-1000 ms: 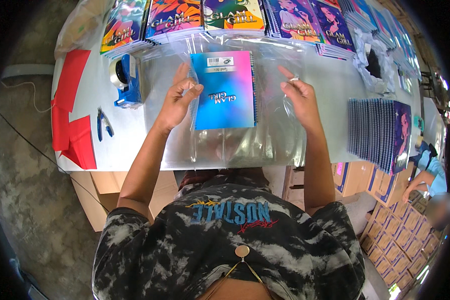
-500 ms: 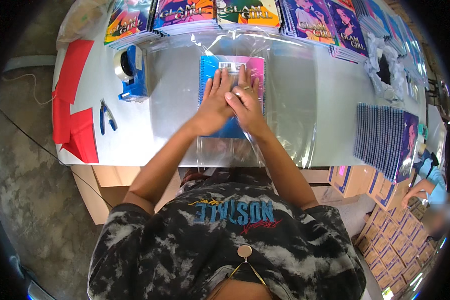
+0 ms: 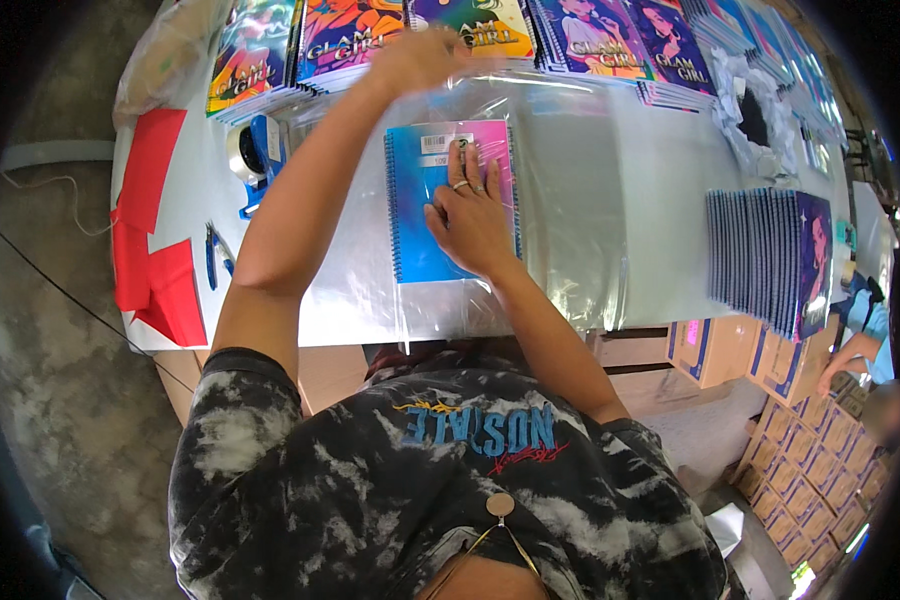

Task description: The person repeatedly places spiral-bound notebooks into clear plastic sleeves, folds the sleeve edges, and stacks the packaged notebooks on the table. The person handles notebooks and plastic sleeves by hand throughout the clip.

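Observation:
In front of me lies a spiral-bound notebook (image 3: pixel 420 240), blue and pink, with a white barcode label near its top. Flat upon it rests my right hand (image 3: pixel 470 215), fingers stretched out, a ring on one finger. Clear plastic film (image 3: pixel 570 200) spreads over the table around the notebook; whether it also covers the notebook's top I cannot tell. My left hand (image 3: pixel 420 62) reaches far forward over the back row of notebooks, by the yellow-covered stack (image 3: pixel 510 35). Motion blurs its fingers, so their hold is unclear.
A blue tape dispenser (image 3: pixel 260 155) and blue-handled nippers (image 3: pixel 216 255) are at the left, near red sheets (image 3: pixel 155 170). A notebook stack (image 3: pixel 760 255) stands at the right, beyond it crumpled plastic (image 3: pixel 755 110). Cartons (image 3: pixel 710 350) and another person's arm (image 3: pixel 850 355) show lower right.
My left hand has lifted off the notebook and swung forward to the back row. My right hand stays on the notebook, its fingers now flat. The view has shifted slightly.

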{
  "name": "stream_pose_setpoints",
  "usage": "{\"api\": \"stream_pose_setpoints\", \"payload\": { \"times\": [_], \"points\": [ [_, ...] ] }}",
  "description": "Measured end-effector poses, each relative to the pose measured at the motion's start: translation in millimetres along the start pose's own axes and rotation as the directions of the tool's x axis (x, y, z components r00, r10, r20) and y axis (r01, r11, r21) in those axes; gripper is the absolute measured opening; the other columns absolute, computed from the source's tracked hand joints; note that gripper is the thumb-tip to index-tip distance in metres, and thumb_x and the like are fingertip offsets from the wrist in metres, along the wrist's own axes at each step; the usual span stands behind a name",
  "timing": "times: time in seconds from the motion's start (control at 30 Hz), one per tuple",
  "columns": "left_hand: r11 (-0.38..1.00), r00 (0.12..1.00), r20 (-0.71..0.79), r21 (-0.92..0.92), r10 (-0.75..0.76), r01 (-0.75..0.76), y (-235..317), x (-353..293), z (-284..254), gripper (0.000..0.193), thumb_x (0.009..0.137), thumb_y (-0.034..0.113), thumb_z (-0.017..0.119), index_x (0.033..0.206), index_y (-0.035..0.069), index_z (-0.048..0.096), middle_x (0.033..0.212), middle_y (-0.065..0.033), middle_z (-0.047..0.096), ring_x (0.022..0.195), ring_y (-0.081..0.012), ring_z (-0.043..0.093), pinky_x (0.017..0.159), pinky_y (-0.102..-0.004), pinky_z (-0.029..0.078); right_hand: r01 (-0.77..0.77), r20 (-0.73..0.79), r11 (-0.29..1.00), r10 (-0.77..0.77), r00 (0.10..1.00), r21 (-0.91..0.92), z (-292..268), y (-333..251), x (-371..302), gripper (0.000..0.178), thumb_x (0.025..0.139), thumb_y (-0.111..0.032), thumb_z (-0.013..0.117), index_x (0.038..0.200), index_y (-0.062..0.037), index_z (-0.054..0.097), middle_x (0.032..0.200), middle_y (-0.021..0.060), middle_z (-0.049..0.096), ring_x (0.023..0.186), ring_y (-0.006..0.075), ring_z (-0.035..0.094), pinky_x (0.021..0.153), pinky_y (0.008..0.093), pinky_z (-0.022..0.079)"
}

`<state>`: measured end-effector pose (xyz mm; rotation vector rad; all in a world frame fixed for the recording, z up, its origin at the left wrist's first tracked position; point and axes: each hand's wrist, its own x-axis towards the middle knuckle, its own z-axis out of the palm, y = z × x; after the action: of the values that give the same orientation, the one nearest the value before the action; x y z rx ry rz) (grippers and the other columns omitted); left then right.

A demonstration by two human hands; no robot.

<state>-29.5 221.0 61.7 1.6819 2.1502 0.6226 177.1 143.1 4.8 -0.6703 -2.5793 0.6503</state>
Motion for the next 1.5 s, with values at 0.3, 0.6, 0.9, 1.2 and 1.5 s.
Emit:
{"api": "stream_pose_setpoints", "payload": {
  "times": [0.3,0.6,0.9,1.2,1.5],
  "points": [
    [0.999,0.816,-0.579,0.021,-0.012,0.03,-1,-103,5,0.027,0.085,0.015,0.058,0.108,0.001,0.058,0.107,-0.018,0.06,0.102,-0.0333,0.056,0.086,-0.0397,0.044,-0.051,0.028,0.998,0.05,0.998,0.045,-5,-1,3,0.025,0.082,-0.023,0.051,0.072,-0.0016,0.057,0.142,0.0252,0.028,0.135,0.0406,0.019,0.109,0.0534,0.007],
    [0.893,0.986,-0.085,0.418,-0.141,0.164,23,-165,83,0.065,0.088,0.031,0.043,0.142,0.004,0.021,0.15,-0.0125,0.012,0.139,-0.0344,0.001,0.107,-0.0576,0.002,-0.042,0.096,0.951,0.013,0.995,0.308,0,6,12,0.026,0.086,-0.02,0.047,0.078,0.0037,0.056,0.142,0.0319,0.018,0.134,0.0474,0.01,0.109,0.0511,0.004],
    [0.972,0.998,-0.047,0.226,-0.051,0.061,74,-235,103,0.064,0.082,0.036,0.052,0.135,0.004,0.036,0.144,-0.0174,0.026,0.135,-0.0376,0.018,0.106,-0.0592,0.009,-0.072,0.504,0.95,-0.097,0.858,0.305,-7,35,40,0.027,0.082,-0.028,0.051,0.073,-0.0052,0.065,0.147,0.0251,0.009,0.138,0.0407,-0.004,0.107,0.0545,-0.005],
    [0.95,0.946,-0.093,0.064,0.31,-0.305,61,-247,44,0.067,0.066,0.018,0.072,0.127,0.011,0.045,0.118,-0.0087,0.051,0.101,-0.0266,0.053,0.082,-0.0388,0.042,-0.025,0.756,0.998,-0.028,0.654,0.058,-38,5,60,0.016,0.077,-0.019,0.063,0.088,-0.0241,0.073,0.149,0.0227,-0.003,0.137,0.039,-0.01,0.11,0.0489,-0.004],
    [0.812,0.869,0.297,-0.555,0.396,-0.18,49,-271,48,0.019,0.069,0.002,0.065,0.087,0.009,0.067,0.083,-0.008,0.057,0.078,-0.0219,0.059,0.07,-0.0331,0.048,-0.003,0.655,1.0,-0.009,0.755,0.018,-21,19,50,0.045,0.068,-0.016,0.074,0.111,-0.0231,0.062,0.15,0.0174,0.009,0.139,0.0349,0.002,0.11,0.0512,0.006]
  ]
}}
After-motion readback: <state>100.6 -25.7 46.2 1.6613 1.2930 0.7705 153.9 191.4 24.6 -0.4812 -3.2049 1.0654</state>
